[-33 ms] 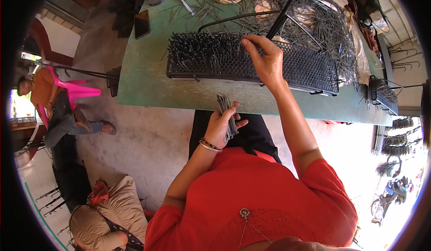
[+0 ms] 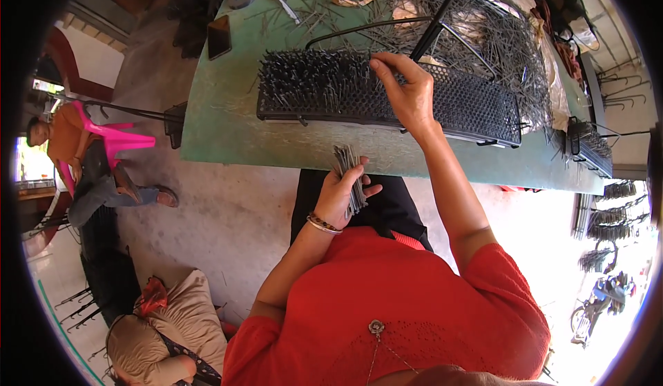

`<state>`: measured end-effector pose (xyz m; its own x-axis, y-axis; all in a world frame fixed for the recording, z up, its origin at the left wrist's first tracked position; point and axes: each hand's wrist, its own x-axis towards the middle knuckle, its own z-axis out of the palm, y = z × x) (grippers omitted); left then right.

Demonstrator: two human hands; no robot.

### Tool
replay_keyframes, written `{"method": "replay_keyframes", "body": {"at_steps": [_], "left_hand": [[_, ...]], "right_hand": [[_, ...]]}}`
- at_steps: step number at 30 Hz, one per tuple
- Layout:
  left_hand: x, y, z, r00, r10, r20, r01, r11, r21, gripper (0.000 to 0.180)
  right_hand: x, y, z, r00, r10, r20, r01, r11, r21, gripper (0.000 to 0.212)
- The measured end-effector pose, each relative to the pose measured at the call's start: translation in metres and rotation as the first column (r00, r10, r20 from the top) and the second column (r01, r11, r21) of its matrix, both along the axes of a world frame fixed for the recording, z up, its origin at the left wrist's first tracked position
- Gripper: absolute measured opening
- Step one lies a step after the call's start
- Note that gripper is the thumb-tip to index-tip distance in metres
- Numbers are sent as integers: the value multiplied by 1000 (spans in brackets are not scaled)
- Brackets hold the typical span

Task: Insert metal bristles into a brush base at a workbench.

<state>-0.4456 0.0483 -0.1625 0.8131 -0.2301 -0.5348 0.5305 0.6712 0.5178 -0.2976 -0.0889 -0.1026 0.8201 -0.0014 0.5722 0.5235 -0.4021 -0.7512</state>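
At frame centre, the left hand [image 2: 339,191] grasps thin metal rods [image 2: 343,156]. At upper centre, the right hand [image 2: 412,96] seems to set rods into the black perforated rack [image 2: 476,106]; whether it pinches one, I cannot tell. The next move probably calls for exact aim.

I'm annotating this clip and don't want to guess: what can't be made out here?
All in the head view:
What the right hand pinches, if anything: too small, dark against the rods.
How many pieces the bundle has: they overlap, and the left hand covers some.
The rods' lower ends: hidden inside the rack.
Top of the pole: cut off by the upper edge.
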Motion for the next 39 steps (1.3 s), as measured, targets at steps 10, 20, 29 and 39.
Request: {"method": "replay_keyframes", "body": {"at_steps": [10, 20, 29, 39], "left_hand": [[0, 1, 3, 999, -36, 29, 35, 998, 48, 22], [1, 1, 8, 997, -53, 48, 50, 997, 62, 22], [3, 3, 8, 992, -74, 99, 65, 994, 92, 28], [6, 0, 16, 994, 38, 105, -42, 998, 39, 24]], "right_hand": [[8, 11, -10, 997, 39, 60, -34, 996, -78, 13], [8, 10, -31, 966, 123, 229, -36, 936, -351, 15], [-8, 6, -19, 968, 88, 236, -4, 943, -333, 16], [-50, -10, -20, 653, 439, -617, -391, 893, 222, 23]]}}
